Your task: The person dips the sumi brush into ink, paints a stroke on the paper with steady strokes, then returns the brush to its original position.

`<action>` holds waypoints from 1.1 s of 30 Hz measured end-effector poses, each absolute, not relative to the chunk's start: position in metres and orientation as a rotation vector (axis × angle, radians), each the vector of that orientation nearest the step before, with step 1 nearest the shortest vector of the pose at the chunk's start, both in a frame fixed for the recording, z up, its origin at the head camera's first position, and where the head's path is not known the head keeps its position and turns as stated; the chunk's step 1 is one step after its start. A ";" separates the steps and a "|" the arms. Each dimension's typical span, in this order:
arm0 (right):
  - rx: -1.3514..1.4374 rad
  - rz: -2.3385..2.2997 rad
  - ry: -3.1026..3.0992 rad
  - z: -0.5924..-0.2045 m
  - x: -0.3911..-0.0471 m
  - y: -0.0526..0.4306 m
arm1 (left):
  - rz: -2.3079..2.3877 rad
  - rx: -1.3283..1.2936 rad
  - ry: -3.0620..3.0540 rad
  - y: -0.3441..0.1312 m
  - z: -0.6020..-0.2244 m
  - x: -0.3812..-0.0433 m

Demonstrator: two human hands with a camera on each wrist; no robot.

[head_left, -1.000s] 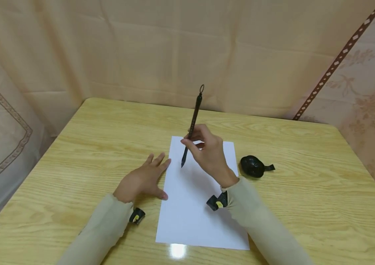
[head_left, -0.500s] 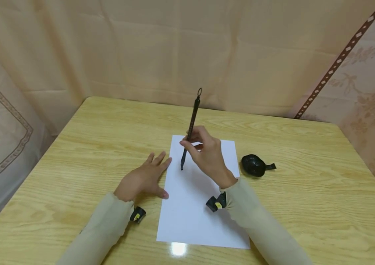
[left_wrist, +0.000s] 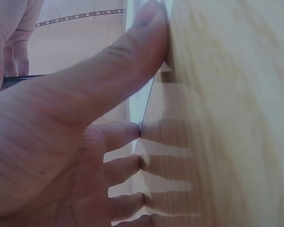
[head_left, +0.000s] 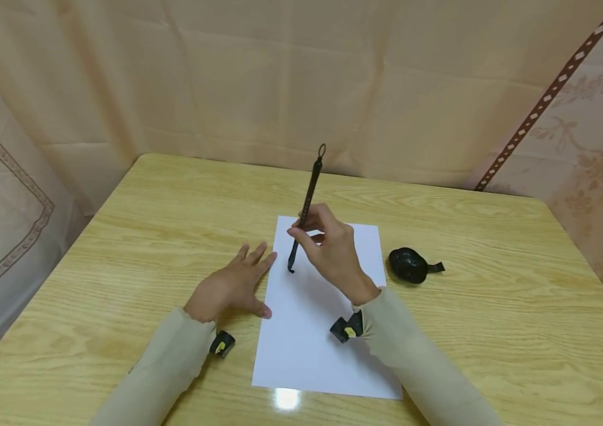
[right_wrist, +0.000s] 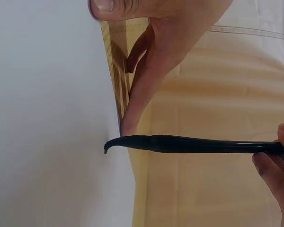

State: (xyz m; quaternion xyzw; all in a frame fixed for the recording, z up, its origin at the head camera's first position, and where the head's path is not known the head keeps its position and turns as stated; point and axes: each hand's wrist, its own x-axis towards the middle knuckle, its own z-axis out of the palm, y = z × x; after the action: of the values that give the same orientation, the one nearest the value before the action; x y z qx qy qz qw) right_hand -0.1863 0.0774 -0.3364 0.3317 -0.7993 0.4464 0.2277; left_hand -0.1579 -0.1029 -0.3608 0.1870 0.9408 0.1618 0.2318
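Observation:
My right hand [head_left: 330, 248] pinches a dark writing brush [head_left: 309, 195] between thumb and fingers, its looped end up and leaning slightly right. In the right wrist view the black bristles of the brush [right_wrist: 180, 144] bend where they meet the white paper [right_wrist: 47, 94]. A small black mark shows at the tip in the head view. My left hand [head_left: 234, 287] lies with fingers spread at the left edge of the sheet of paper [head_left: 306, 355], thumb and forefinger touching that edge. The left wrist view shows the left hand's thumb [left_wrist: 118, 66] on the paper's border.
Right of the paper sits a small black dish with a short handle [head_left: 409, 265]. Everything rests on a wood-grain table [head_left: 120, 236]. A beige curtain [head_left: 226, 77] hangs behind the table's far edge, with patterned cloth [head_left: 599, 136] at the right.
The brush has come down onto the paper, its tip shifting slightly left and bending, and a small black mark has appeared. My left hand has stayed in place.

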 end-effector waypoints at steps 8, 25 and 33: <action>0.916 1.228 -2.220 -0.335 -0.183 0.079 | 0.445 0.504 2.586 -0.103 -0.362 -0.159; 0.909 1.201 -2.233 -0.337 -0.181 0.085 | 0.450 0.495 2.574 -0.103 -0.363 -0.159; 0.910 1.193 -2.227 -0.336 -0.182 0.086 | 0.441 0.496 2.573 -0.103 -0.364 -0.160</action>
State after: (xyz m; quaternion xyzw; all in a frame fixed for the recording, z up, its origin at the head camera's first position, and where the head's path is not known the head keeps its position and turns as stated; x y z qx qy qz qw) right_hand -0.1821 0.0857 -0.3363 0.3299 -0.8079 0.4327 0.2263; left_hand -0.1600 -0.1031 -0.3640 0.1812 0.9401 0.1610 0.2397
